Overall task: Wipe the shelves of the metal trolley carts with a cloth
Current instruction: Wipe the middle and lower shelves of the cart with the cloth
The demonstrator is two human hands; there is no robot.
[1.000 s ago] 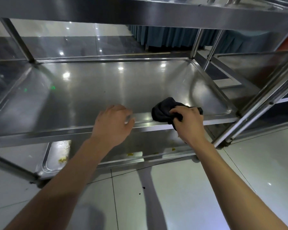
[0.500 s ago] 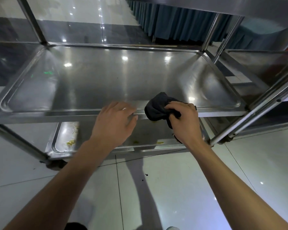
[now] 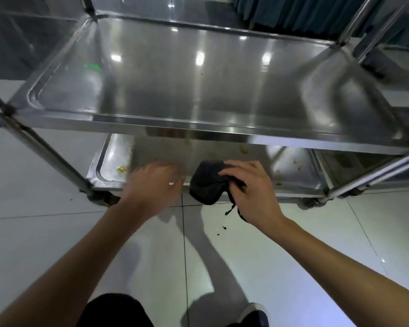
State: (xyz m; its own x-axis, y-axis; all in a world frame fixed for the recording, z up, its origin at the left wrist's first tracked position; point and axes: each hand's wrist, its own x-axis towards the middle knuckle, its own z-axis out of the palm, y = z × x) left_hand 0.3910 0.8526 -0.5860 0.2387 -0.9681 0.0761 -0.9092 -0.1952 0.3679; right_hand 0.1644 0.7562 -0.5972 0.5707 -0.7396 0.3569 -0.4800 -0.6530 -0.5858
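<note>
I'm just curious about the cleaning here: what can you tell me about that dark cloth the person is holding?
The cloth is black or very dark, soft and bunched into a crumpled wad, with a frayed strand dangling below it. The right hand grips it from above, fingers curled over its top. It sits at the front edge of the trolley's bottom shelf, which carries yellowish crumbs, and partly hangs over the tiled floor. The left hand is beside it, not touching it.

Glossy tile floor [image 3: 293, 256], blue curtain [image 3: 293, 10] bkgd.
</note>
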